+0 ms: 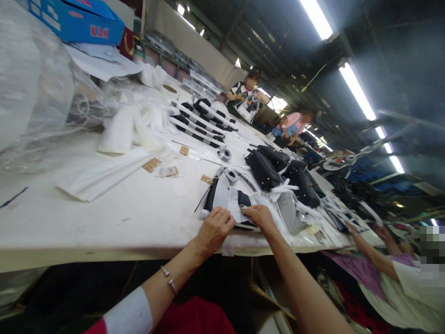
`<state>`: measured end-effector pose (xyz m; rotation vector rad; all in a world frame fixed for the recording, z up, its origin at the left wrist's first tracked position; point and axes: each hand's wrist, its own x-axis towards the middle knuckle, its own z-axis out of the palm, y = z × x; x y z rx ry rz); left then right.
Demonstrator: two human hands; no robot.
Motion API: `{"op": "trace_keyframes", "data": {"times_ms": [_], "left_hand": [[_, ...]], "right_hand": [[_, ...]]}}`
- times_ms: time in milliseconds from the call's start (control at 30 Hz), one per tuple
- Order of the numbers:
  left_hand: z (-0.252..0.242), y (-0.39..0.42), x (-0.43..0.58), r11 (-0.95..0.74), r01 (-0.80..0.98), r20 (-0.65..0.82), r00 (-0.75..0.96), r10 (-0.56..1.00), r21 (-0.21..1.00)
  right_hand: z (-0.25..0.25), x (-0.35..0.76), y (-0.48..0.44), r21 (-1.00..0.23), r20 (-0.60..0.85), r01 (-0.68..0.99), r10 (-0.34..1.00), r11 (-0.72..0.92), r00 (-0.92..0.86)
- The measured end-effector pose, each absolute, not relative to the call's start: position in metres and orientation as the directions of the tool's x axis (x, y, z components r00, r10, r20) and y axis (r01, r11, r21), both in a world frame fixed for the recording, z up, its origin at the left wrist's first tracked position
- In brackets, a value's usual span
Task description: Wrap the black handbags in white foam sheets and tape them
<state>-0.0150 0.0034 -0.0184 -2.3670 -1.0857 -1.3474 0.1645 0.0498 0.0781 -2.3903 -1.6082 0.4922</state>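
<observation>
A handbag [222, 197] in light grey and black lies near the table's front edge, partly under my hands. My left hand [216, 229] grips its near left side, fingers bent together over the pale surface. My right hand [261, 217] pinches a small gold-coloured metal clasp [242, 210] beside a black strap piece [244, 198]. What lies beneath my fingertips is hidden. A rolled grey strap [230, 175] rests at the bag's far side. To its right stands a grey rounded piece [289, 211].
On the white table [104, 227] are white wrapping sheets [107, 178], brown tags [151, 165], striped black-and-white pieces [200, 123] and black bags [262, 169]. A blue box [79, 23] stands at far left. A co-worker's hands [354, 229] work at right; two people are farther back.
</observation>
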Motion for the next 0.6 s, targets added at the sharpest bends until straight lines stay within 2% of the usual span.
{"op": "trace_keyframes", "data": {"times_ms": [200, 333, 500, 600], "left_hand": [[-0.016, 0.003, -0.015, -0.709, 0.685, 0.803, 0.322, 0.502, 0.169], [-0.016, 0.003, -0.015, -0.705, 0.69, 0.802, 0.322, 0.503, 0.165], [-0.015, 0.002, -0.017, -0.709, 0.687, 0.796, 0.334, 0.504, 0.161], [-0.014, 0.001, -0.019, -0.716, 0.68, 0.776, 0.362, 0.517, 0.16]], "right_hand": [[0.077, 0.16, 0.05, -0.244, -0.088, 0.9, 0.932, -0.362, 0.351], [0.072, 0.152, 0.046, -0.216, -0.01, 0.93, 0.953, -0.298, 0.303], [0.08, 0.153, 0.038, -0.3, -0.011, 0.928, 0.973, -0.222, 0.229], [0.088, 0.164, 0.017, -0.43, 0.005, 0.893, 0.988, -0.136, 0.153]]}}
